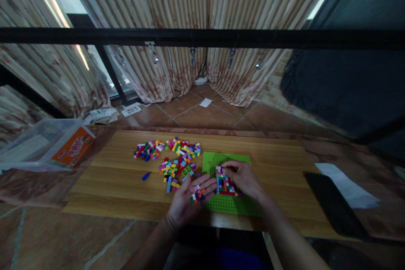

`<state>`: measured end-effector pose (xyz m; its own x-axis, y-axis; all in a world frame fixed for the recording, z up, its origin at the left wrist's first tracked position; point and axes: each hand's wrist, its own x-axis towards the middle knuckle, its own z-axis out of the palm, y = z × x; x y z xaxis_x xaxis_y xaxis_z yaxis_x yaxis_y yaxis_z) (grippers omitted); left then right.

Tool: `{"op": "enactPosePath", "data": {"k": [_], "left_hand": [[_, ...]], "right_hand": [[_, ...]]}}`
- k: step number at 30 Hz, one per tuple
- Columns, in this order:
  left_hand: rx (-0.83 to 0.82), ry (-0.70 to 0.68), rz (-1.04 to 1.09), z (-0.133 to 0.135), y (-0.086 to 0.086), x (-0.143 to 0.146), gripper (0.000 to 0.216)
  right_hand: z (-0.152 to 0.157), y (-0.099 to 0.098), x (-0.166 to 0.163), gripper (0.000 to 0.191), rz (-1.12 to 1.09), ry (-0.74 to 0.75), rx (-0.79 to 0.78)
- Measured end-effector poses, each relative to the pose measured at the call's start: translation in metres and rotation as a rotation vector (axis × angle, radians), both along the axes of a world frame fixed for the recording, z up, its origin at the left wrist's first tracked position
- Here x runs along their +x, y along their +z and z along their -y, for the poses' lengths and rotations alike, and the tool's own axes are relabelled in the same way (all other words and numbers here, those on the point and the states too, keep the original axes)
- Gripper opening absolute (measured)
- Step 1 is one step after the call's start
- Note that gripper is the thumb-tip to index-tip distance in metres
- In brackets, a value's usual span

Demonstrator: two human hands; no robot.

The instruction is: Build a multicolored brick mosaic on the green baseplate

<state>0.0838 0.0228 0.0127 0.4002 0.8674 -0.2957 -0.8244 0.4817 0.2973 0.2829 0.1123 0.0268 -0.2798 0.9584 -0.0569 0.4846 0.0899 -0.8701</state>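
Observation:
A green baseplate (212, 161) lies on the wooden table (120, 177) in front of me. A patch of small coloured bricks (225, 184) is built on its middle. My right hand (242, 177) rests on the baseplate with its fingertips pinched at the top edge of that patch. My left hand (190, 198) lies palm up just left of the baseplate, fingers loosely spread, cradling several small bricks (198, 194). A loose pile of coloured bricks (174, 156) spreads over the table to the left of the plate.
One blue brick (145, 176) lies apart from the pile, further left. A clear plastic box with an orange label (50, 143) sits off the table's left end. A dark flat object (332, 206) and white paper (344, 185) lie at the right. Curtains hang behind a black bar.

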Motion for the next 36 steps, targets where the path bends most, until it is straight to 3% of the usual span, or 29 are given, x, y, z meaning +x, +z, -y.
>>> {"op": "enactPosePath", "data": {"k": [7, 13, 18, 23, 30, 36], "left_hand": [[0.011, 0.007, -0.003, 0.0, 0.0, 0.0, 0.049], [0.012, 0.016, 0.013, 0.001, -0.001, 0.0, 0.052], [-0.002, 0.015, 0.031, 0.0, 0.001, 0.0, 0.053], [-0.005, -0.005, 0.048, 0.001, 0.005, 0.0, 0.053], [0.004, -0.013, 0.074, -0.001, 0.002, 0.0, 0.055], [-0.01, -0.017, 0.097, -0.002, -0.003, 0.0, 0.054]], "right_hand": [[0.002, -0.003, 0.002, 0.021, 0.005, -0.007, 0.043], [0.032, 0.003, -0.005, 0.022, 0.064, -0.175, 0.356], [0.066, 0.008, -0.028, 0.02, 0.139, 0.015, 0.54], [0.075, 0.01, -0.045, 0.022, 0.281, 0.205, 0.598], [0.071, 0.012, -0.052, 0.014, 0.418, 0.241, 0.618], [0.073, 0.011, -0.051, 0.016, 0.338, 0.212, 0.571]]}}
